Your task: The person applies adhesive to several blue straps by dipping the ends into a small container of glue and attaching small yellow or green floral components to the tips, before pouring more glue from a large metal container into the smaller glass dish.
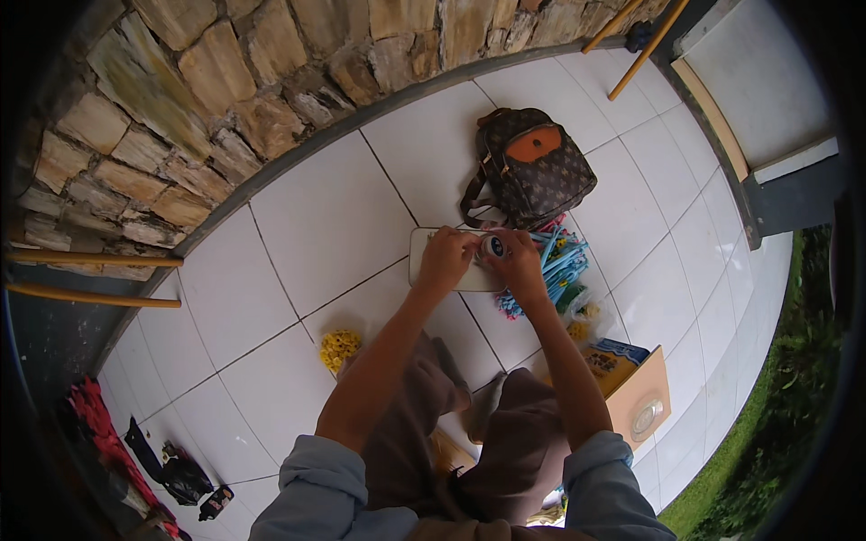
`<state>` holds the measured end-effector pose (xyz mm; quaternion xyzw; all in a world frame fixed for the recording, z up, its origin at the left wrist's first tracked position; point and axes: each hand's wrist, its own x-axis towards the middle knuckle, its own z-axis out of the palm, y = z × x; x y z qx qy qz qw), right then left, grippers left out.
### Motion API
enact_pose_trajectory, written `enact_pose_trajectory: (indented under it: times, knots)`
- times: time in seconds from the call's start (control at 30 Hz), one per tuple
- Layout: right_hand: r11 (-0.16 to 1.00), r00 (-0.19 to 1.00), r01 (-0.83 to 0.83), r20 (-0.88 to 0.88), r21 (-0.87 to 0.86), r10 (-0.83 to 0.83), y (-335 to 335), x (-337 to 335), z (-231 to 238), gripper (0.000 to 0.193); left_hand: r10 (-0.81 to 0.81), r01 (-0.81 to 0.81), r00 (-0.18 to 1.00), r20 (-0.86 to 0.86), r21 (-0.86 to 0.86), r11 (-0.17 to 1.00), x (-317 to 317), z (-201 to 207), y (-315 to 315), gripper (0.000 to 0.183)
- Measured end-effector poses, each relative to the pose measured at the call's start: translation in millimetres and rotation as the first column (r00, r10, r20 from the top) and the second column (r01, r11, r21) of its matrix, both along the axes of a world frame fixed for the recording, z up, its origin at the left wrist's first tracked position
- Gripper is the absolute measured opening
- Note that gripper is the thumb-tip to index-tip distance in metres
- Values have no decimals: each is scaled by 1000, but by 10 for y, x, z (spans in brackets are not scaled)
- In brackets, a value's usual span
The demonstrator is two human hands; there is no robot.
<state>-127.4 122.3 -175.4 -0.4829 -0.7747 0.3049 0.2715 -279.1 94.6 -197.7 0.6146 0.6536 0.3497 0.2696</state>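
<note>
Both of my hands meet over a pale rectangular tray (418, 259) on the tiled floor. My right hand (520, 262) is closed round a small round white-and-dark object (493, 245), perhaps a lid or roll; its exact kind is unclear. Beside it, my left hand (448, 258) has its fingers bent together, the tips close to that object. What those fingertips pinch is too small to tell. Just right of my right hand lies a bundle of light blue sticks (565, 261) with pink ends, partly hidden by the hand.
Beyond the tray stands a brown patterned backpack (548, 176). A yellow cluster (339, 349) lies left of my legs. On the right are a clear plastic bag (586, 312) and an open cardboard box (642, 397). A stone wall (262, 72) borders the far side.
</note>
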Motion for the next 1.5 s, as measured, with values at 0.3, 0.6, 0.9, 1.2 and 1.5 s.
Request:
enact_pose_trajectory:
  times: [0.3, 0.6, 0.9, 1.2, 1.5]
  knots:
    - [962, 952, -239, 228, 133, 205, 111, 67, 308, 40, -65, 64, 998, 9, 41, 997, -53, -45, 1, 19]
    - [950, 923, -293, 292, 107, 252, 123, 67, 167, 40, -51, 52, 998, 46, -21, 998, -34, -11, 62, 26]
    - [923, 908, -350, 299, 162, 292, 154, 20, 141, 36, 91, -67, 981, 171, -140, 988, 35, 76, 94, 54]
    - [995, 998, -44, 41, 94, 40, -7, 128, -184, 53, 138, -153, 988, -66, -393, 907, 320, 27, 333, 54]
    - [953, 986, 116, 147, -279, -77, -1015, 1456, 65, 40, 347, -199, 860, -375, 380, 903, 1092, 535, -300, 26]
